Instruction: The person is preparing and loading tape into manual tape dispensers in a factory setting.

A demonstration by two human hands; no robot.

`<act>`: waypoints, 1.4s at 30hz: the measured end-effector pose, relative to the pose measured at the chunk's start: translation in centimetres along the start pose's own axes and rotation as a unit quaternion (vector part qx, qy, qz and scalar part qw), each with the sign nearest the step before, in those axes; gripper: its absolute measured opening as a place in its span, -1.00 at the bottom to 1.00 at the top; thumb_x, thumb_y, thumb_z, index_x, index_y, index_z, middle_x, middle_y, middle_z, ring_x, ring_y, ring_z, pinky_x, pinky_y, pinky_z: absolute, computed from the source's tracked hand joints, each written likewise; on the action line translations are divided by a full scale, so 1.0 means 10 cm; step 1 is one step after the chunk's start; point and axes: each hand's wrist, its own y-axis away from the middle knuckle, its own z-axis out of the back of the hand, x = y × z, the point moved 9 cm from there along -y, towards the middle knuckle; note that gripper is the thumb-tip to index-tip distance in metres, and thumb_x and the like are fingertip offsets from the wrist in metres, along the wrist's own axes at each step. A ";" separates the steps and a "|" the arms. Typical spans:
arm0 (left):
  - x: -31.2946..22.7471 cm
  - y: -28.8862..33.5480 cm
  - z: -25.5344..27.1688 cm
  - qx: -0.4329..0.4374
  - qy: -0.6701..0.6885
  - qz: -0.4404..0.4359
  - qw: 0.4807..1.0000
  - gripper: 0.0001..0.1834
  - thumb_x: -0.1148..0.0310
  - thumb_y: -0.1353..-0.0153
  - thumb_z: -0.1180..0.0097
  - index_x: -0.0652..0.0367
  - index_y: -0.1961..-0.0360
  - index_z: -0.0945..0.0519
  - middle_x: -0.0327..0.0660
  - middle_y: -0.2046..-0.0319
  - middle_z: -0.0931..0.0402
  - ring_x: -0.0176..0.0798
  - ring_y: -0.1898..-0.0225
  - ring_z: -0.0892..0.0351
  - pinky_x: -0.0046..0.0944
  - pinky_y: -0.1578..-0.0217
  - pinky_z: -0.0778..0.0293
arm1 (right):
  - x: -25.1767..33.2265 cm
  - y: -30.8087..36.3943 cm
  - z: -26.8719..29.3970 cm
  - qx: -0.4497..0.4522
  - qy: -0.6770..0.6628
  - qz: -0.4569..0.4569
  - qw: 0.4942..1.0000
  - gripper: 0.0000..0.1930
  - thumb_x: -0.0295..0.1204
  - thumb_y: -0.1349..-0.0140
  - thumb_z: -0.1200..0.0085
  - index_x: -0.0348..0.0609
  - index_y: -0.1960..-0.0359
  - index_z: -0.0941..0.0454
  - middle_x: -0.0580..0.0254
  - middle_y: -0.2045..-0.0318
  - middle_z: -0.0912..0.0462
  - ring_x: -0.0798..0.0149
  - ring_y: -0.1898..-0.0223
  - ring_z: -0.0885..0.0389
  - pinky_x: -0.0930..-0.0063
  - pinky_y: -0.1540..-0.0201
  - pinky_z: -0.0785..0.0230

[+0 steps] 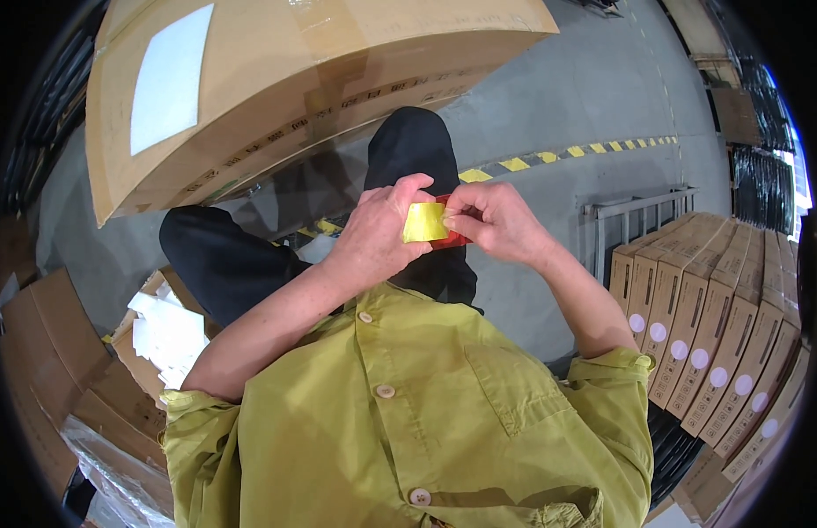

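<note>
Above my lap, my left hand (379, 227) curls around a small, shiny yellow roll (423, 223) that looks like tape. Thumb and fingers of my right hand (499, 220) pinch at the roll's right edge. A red translucent part (450, 234), perhaps a tape dispenser, shows behind the roll and under my right fingers. How the red part joins the yellow roll is hidden by my hands. Both forearms come in from the sides, bent toward each other.
A large taped carton (276, 97) stands in front, with a white foam sheet (171, 79) on top. An open box (144, 326) of white pieces is at left. Several flat cartons (699, 308) stand upright at right beside a grey metal rack (637, 216). Yellow-black tape (567, 155) crosses the floor.
</note>
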 end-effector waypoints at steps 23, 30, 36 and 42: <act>0.05 -0.01 0.07 -0.045 0.182 -0.006 0.982 -0.42 0.45 0.20 -0.27 0.12 0.08 -0.32 -0.16 0.18 -0.40 -0.09 0.08 -0.35 -0.20 0.06 -0.28 | 0.30 0.00 0.14 0.007 0.008 0.093 0.996 -0.92 -0.60 -0.06 0.02 -0.23 0.49 -0.33 0.20 0.31 -0.49 0.24 0.29 -0.43 0.45 0.19 -0.28; -0.16 -0.06 0.16 -0.069 0.061 -0.052 0.994 -0.33 0.38 0.24 -0.33 0.20 0.05 -0.29 -0.14 0.28 -0.44 -0.05 0.09 -0.33 -0.16 0.07 -0.25 | 0.48 -0.03 0.09 0.057 0.128 0.154 0.978 -0.91 -0.64 -0.03 0.03 -0.21 0.43 -0.35 0.16 0.37 -0.45 0.07 0.35 -0.44 0.34 0.35 -0.33; -0.11 -0.06 0.16 -0.059 0.070 -0.031 0.995 -0.29 0.39 0.25 -0.33 0.18 0.02 -0.27 -0.14 0.24 -0.46 -0.05 0.06 -0.33 -0.15 0.04 -0.27 | 0.48 -0.09 0.11 0.053 0.128 0.188 0.972 -0.89 -0.59 0.01 -0.01 -0.19 0.46 -0.33 0.14 0.45 -0.43 -0.03 0.42 -0.43 0.22 0.43 -0.28; -0.09 -0.04 0.14 -0.043 0.069 -0.026 0.996 -0.28 0.39 0.26 -0.34 0.16 0.01 -0.27 -0.13 0.22 -0.47 -0.07 0.04 -0.34 -0.17 0.03 -0.30 | 0.41 -0.16 0.12 0.079 0.097 0.183 0.975 -0.93 -0.59 0.00 0.00 -0.21 0.48 -0.36 0.14 0.53 -0.45 0.05 0.47 -0.43 0.33 0.42 -0.29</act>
